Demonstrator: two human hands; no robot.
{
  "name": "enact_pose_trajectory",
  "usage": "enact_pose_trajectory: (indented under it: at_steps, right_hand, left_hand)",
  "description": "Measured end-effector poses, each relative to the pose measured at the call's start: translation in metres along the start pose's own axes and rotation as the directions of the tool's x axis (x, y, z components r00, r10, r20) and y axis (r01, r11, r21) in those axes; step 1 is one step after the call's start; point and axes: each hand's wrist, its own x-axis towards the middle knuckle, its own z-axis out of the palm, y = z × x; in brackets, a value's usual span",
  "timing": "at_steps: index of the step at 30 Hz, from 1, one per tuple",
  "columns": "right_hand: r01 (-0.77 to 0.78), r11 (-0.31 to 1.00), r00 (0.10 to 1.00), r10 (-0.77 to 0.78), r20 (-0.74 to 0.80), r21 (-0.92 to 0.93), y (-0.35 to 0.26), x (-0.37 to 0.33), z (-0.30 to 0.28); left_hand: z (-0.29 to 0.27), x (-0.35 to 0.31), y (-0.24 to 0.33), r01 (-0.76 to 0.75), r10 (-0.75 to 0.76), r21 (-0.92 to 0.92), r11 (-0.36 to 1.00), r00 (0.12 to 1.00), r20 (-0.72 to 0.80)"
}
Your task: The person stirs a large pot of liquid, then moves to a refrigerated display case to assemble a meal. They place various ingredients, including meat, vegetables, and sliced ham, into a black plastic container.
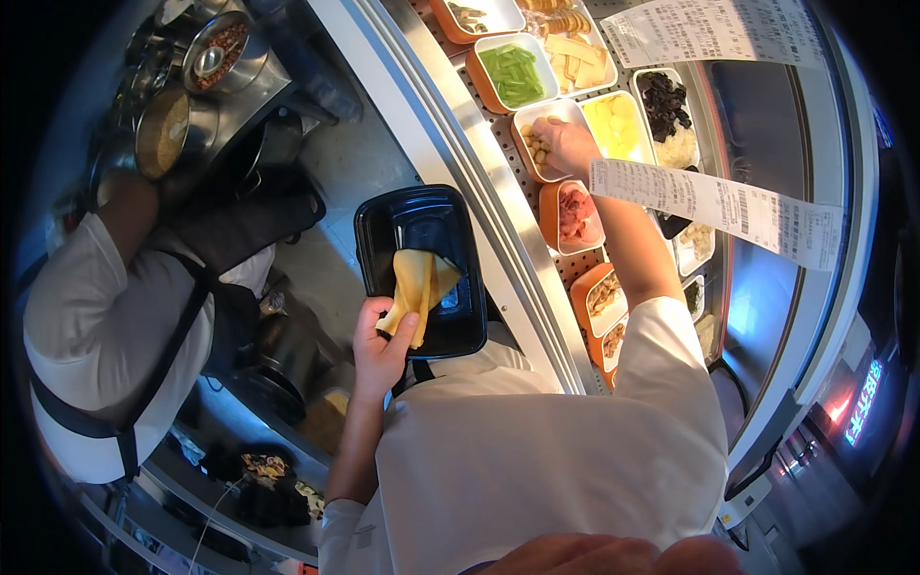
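Note:
My left hand (383, 350) grips the near-left rim of a black plastic food container (460, 326), thumb on top. A limp yellowish sheet, like tofu skin (417, 287), lies folded inside, partly under that thumb. On the other side, my right hand (567, 146) reaches down into an orange-sided white tub of small round tan balls (537, 158). Its fingers are curled among the balls, and what they hold, if anything, is hidden. Close by stand a tub of sliced pink meat (578, 216), a tub of yellow slices (615, 125) and a tub of cut green vegetable (515, 77).
A metal counter edge (470, 144) runs between the container and the tubs. Long paper slips (719, 201) hang across the tubs, one over my right forearm. More tubs (602, 290) sit nearer me. At left, another person in a white shirt (77, 316) stands near metal bowls (163, 129).

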Motion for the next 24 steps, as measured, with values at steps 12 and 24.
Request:
enact_pose_trajectory:
  at_steps: [12, 24]
  right_hand:
    - [0.224, 0.828, 0.961, -0.099, 0.260, -0.514, -0.021, -0.006, -0.022]
    - [-0.162, 0.987, 0.933, 0.155, 0.324, -0.005, 0.025, 0.020, -0.020]
  left_hand:
    - [0.025, 0.014, 0.010, 0.011, -0.010, 0.056, 0.998, 1.000, -0.009]
    - [0.032, 0.019, 0.015, -0.041, 0.037, 0.125, 0.991, 0.999, 0.038]
